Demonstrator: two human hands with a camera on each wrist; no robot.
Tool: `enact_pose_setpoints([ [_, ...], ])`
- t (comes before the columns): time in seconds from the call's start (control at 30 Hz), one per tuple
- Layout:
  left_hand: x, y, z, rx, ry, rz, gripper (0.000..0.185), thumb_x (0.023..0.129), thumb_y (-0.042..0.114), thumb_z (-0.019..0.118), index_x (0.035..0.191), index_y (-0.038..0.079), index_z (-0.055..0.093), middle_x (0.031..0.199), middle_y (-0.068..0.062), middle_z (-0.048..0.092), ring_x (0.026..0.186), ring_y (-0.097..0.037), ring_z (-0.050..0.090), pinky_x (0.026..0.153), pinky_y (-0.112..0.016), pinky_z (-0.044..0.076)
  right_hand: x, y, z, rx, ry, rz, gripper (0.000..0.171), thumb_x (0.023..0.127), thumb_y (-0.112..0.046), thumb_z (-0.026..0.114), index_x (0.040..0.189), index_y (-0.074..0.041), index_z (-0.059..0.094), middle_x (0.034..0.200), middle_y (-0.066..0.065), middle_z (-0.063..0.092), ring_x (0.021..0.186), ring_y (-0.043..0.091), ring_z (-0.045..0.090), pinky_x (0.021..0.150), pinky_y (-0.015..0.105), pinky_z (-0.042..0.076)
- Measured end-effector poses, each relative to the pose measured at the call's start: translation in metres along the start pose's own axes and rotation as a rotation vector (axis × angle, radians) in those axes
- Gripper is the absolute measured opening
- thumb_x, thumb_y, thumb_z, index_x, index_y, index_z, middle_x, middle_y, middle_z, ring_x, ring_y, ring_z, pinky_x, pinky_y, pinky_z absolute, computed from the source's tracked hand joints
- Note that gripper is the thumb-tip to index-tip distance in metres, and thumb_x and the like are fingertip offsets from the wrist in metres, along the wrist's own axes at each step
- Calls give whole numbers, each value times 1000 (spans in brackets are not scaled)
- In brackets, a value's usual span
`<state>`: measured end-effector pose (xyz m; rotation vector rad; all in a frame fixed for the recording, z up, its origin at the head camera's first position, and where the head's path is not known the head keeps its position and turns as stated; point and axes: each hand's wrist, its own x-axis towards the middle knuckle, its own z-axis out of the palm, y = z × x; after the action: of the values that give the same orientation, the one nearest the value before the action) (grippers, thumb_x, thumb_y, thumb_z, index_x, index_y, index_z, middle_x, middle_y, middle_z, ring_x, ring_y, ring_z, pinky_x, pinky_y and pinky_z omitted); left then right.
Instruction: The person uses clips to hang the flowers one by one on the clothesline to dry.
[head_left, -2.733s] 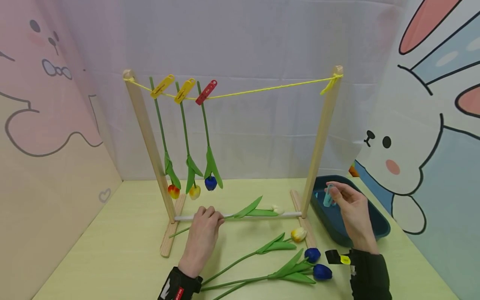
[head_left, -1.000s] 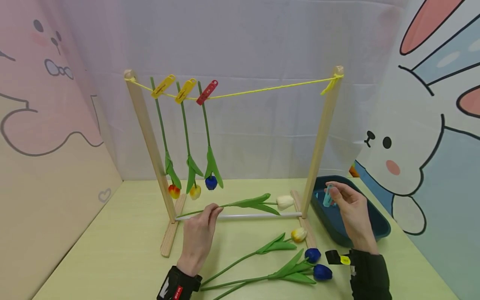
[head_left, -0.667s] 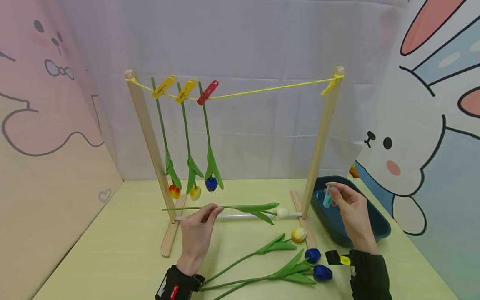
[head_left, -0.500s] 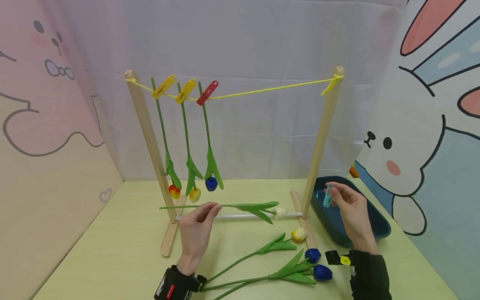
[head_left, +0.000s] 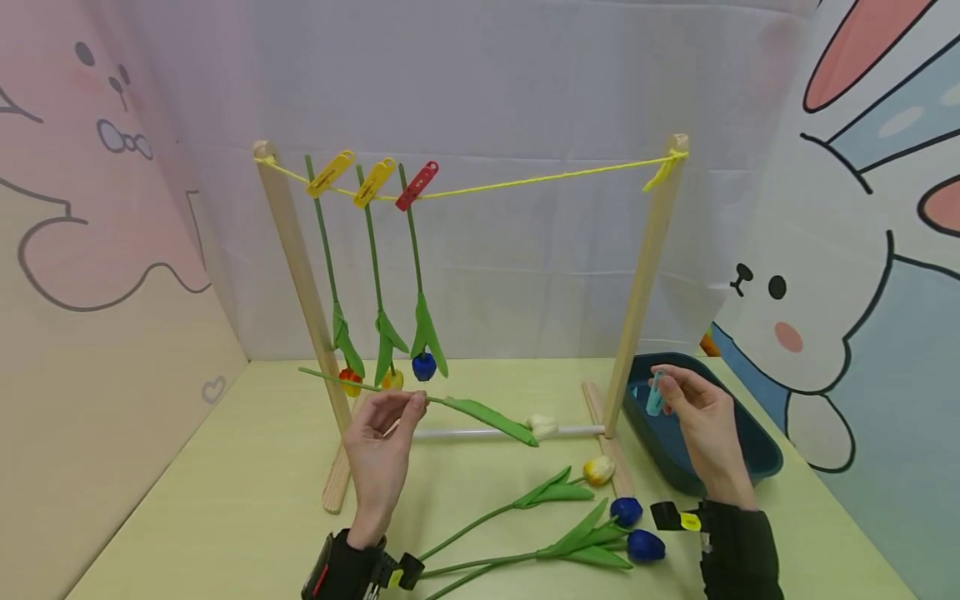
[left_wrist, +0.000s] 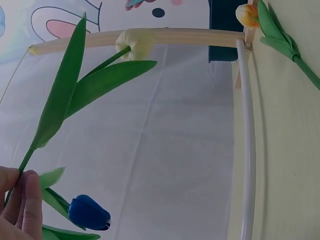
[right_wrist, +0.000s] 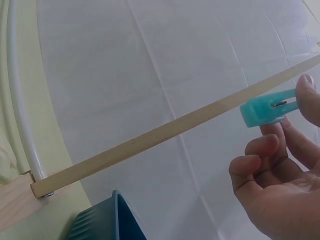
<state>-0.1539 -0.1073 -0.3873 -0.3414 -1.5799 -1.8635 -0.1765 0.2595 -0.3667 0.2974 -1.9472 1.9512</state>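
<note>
My left hand [head_left: 381, 450] pinches the stem of a white artificial tulip [head_left: 487, 417] in front of the wooden frame. The stem end points up to the left and the bloom [left_wrist: 136, 44] hangs lower to the right. Over the dark blue bin, my right hand [head_left: 701, 425] holds a light blue clothespin [right_wrist: 267, 108] between thumb and fingers. On the yellow string [head_left: 540, 178], two yellow clothespins [head_left: 330, 173] and a red clothespin [head_left: 417, 186] hold three tulips head down: red-orange, yellow, and a blue tulip [head_left: 423, 367].
A yellow-white tulip [head_left: 598, 471] and two blue tulips [head_left: 645, 546] lie on the table in front of the frame. The bin [head_left: 765, 454] stands right of the frame's right post [head_left: 645, 283]. A white bar [head_left: 487, 433] joins the frame's feet.
My left hand has lifted the white tulip from near the bar and turned it, so its stem end has risen at the left. The right hand with the clothespin stays in place.
</note>
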Motion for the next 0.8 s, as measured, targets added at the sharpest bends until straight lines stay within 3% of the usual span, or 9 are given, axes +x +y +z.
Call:
enact_pose_setpoints([
  [0.2,0,4,2,-155,9,-8,23,92,-12,63,102,-16,42,97,4,78,90,-8,76,83,-27,60,1,0,1,15,-4,-7,17,103,-12,57,113,-14,71,98,-7,71,82,9,55,73,20,44],
  [0.37,-1,7,6,-139,9,-29,24,92,-10,64,106,-8,45,98,6,78,89,-8,76,83,-28,60,0,0,3,56,7,-24,18,102,-9,57,112,-10,72,98,-8,71,81,9,57,72,20,44],
  [0.53,-1,9,6,-129,10,-12,25,92,-11,64,110,-14,47,98,7,78,92,-6,76,83,-26,60,0,0,6,67,12,-36,19,103,-8,56,115,-7,71,99,-9,73,87,7,61,74,18,47],
  [0.7,4,1,4,-158,-32,106,20,92,-11,63,111,-15,57,101,-3,78,94,-10,76,84,-25,59,2,-1,10,65,26,-38,19,101,-8,58,115,-6,70,100,-8,75,85,7,63,76,16,51],
  [0.8,8,-23,-3,-143,-93,183,23,94,-10,61,116,-12,62,109,-15,76,99,-17,75,86,-28,60,5,-3,14,69,26,-43,18,100,-7,60,116,-5,69,99,-8,76,82,7,65,78,15,53],
])
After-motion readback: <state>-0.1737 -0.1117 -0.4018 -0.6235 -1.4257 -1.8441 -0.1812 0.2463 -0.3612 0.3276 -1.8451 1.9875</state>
